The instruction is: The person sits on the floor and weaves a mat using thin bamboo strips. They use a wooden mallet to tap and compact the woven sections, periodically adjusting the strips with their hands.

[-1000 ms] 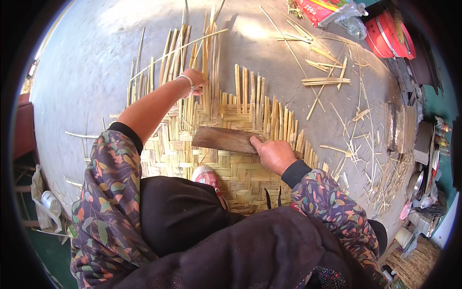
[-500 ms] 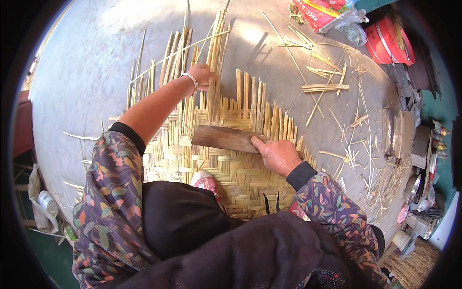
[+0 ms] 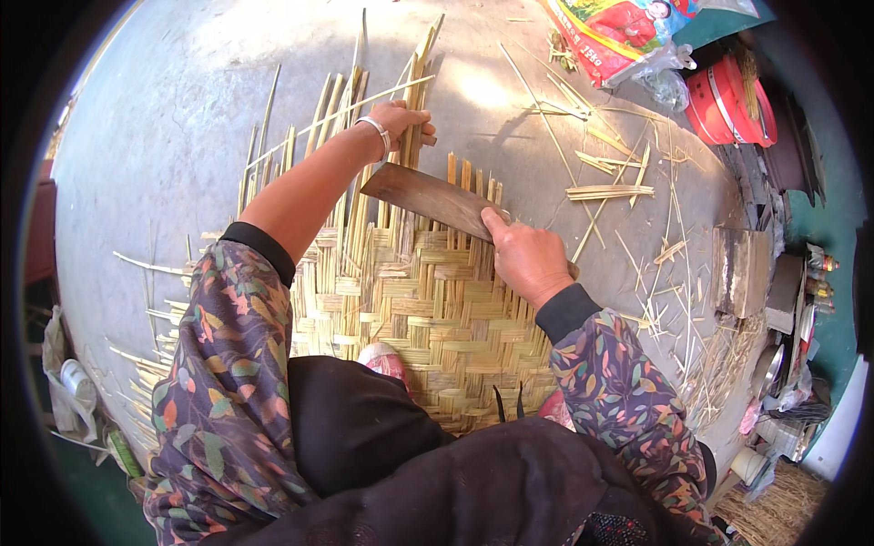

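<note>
A woven mat of split bamboo strips (image 3: 446,337) lies on the ground in front of me, with long loose strip ends standing out from its far edge. My left hand (image 3: 403,126) is closed round a bunch of these upright strips (image 3: 416,77) near the middle of that edge. My right hand (image 3: 533,259) grips one end of a flat brown bar (image 3: 432,200), shaped like a broad blade. The bar slants across the mat's far edge, its left end just below my left hand. Whether it touches the strips cannot be made out. One shoe (image 3: 383,359) rests on the mat.
Cut strips (image 3: 610,192) lie scattered on the concrete floor to the right. A printed sack (image 3: 610,36) and a red bucket (image 3: 724,105) stand at the far right. Wooden blocks (image 3: 739,273) are beside them. More strip ends (image 3: 150,373) fan out at the mat's left.
My right hand has lifted the bar away from me, and its left end now tilts higher. My left hand has shifted slightly up and right along the strips. The view has moved slightly.
</note>
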`<state>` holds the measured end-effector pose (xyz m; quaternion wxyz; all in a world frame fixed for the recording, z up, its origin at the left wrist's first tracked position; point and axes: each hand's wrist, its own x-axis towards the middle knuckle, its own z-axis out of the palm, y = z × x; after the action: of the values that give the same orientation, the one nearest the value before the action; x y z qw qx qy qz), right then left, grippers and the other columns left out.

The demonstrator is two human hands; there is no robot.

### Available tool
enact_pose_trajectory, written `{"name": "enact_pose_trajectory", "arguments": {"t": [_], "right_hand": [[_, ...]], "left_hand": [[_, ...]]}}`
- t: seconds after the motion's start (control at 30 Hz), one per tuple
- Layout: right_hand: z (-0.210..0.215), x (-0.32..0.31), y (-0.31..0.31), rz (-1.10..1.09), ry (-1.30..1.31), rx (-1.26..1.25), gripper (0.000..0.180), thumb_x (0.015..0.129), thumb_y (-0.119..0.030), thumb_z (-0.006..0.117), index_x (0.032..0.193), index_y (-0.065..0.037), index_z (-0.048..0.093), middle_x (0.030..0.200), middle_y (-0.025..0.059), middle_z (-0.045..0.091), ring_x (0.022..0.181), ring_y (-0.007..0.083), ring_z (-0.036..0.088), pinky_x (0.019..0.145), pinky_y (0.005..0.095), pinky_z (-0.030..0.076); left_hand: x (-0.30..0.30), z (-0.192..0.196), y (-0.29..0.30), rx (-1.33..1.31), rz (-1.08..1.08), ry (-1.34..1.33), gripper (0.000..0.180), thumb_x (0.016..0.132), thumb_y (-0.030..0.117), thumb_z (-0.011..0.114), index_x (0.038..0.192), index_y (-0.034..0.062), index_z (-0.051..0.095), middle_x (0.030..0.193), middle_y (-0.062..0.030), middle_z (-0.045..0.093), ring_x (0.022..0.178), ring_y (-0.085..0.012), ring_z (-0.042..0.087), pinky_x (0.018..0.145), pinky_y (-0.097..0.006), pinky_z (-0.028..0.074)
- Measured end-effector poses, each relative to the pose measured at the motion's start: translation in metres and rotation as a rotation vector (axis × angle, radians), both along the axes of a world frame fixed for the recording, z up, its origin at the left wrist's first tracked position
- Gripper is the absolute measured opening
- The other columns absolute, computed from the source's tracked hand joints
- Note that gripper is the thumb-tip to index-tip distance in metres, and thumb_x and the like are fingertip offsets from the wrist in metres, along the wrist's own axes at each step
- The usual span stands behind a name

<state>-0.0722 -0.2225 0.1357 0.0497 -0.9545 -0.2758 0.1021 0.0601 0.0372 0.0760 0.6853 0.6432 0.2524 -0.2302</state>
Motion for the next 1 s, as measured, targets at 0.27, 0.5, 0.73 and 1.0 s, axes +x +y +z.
{"name": "enact_pose_trajectory", "arguments": {"t": [0.27, 0.5, 0.73, 1.0], "right_hand": [[-0.014, 0.005, 0.016, -0.037, 0.119, -0.080, 0.039, 0.083, -0.009, 0.050, 0.122, -0.006, 0.052, 0.069, 0.0153, 0.067, 0.065, 0.0313, 0.068, 0.056, 0.0430, 0.054], [-0.016, 0.000, 0.019, -0.065, 0.171, -0.067, 0.038, 0.084, -0.010, 0.048, 0.122, -0.005, 0.051, 0.070, 0.0168, 0.067, 0.065, 0.0322, 0.069, 0.057, 0.0439, 0.054], [-0.024, 0.002, 0.019, -0.072, 0.212, -0.088, 0.035, 0.086, -0.010, 0.047, 0.120, -0.002, 0.051, 0.073, 0.0177, 0.068, 0.068, 0.0334, 0.069, 0.059, 0.0445, 0.055], [-0.048, 0.001, 0.020, -0.161, 0.297, -0.007, 0.034, 0.084, -0.008, 0.049, 0.117, -0.005, 0.049, 0.078, 0.0215, 0.067, 0.073, 0.0386, 0.067, 0.064, 0.0489, 0.054]], "left_hand": [[0.005, -0.032, 0.001, -0.103, 0.092, -0.020, 0.025, 0.095, 0.023, 0.058, 0.100, -0.0014, 0.058, 0.090, -0.0140, 0.065, 0.083, -0.0288, 0.068, 0.076, -0.040, 0.059], [0.007, -0.040, 0.000, -0.081, 0.096, -0.025, 0.029, 0.095, 0.025, 0.057, 0.101, -0.0024, 0.059, 0.088, -0.0130, 0.064, 0.076, -0.0277, 0.067, 0.072, -0.040, 0.059], [0.002, -0.036, -0.009, 0.026, 0.116, -0.046, 0.028, 0.096, 0.025, 0.054, 0.101, -0.0021, 0.059, 0.086, -0.0123, 0.065, 0.074, -0.0253, 0.068, 0.068, -0.037, 0.058], [-0.016, -0.030, -0.029, 0.220, 0.275, -0.149, 0.024, 0.094, 0.024, 0.055, 0.091, 0.0004, 0.061, 0.071, -0.0070, 0.060, 0.059, -0.0192, 0.061, 0.057, -0.031, 0.053]]}}
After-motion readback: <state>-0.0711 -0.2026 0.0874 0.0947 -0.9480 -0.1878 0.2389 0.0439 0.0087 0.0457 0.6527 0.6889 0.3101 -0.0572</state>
